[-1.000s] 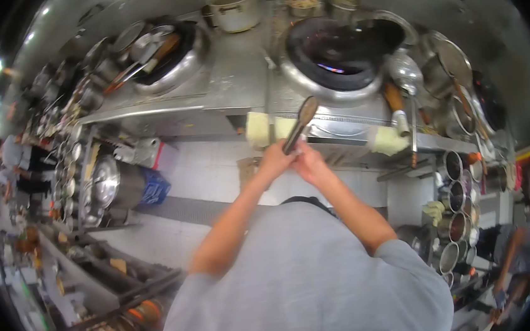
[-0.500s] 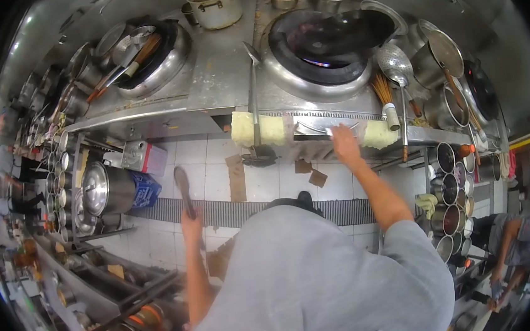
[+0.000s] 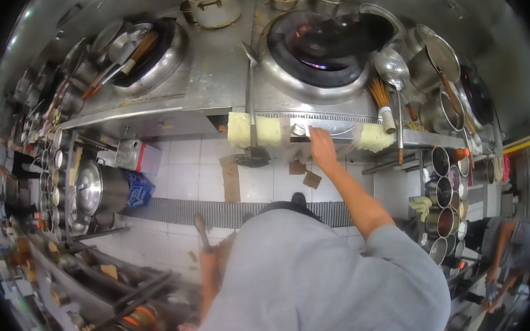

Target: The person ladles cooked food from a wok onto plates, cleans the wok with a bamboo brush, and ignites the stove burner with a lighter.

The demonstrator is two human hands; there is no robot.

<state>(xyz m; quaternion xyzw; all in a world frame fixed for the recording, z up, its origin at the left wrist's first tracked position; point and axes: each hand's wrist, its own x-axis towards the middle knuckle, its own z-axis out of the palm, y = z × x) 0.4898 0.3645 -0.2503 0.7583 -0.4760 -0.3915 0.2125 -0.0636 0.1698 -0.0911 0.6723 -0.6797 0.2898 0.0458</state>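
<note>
My right hand (image 3: 321, 148) reaches to the steel front edge (image 3: 341, 130) of the stove. Its fingers are bent over a small white piece (image 3: 309, 132), which looks like cloth or paper. My left hand (image 3: 208, 259) hangs low on the left, wrapped round a long-handled tool (image 3: 201, 226) with a rounded brownish end; its lower part is hidden. A dark wok (image 3: 348, 35) sits tilted on the burner ring (image 3: 283, 85), with a glow beneath it. Beside my right hand, pale yellow-green towels (image 3: 262, 131) hang over the rail, and a ladle (image 3: 251, 97) leans across them.
A strainer (image 3: 391, 69) and a bamboo brush (image 3: 383, 108) lie right of the wok. A large pot (image 3: 214, 6) stands at the back. Lidded pot (image 3: 93, 187) is at lower left, stacked containers (image 3: 443, 197) at right. Another person (image 3: 515, 251) works at far right.
My right hand has slid left along the stove's front edge with the white piece. My left hand has dropped lower and closer to my body, with the tool still in it.
</note>
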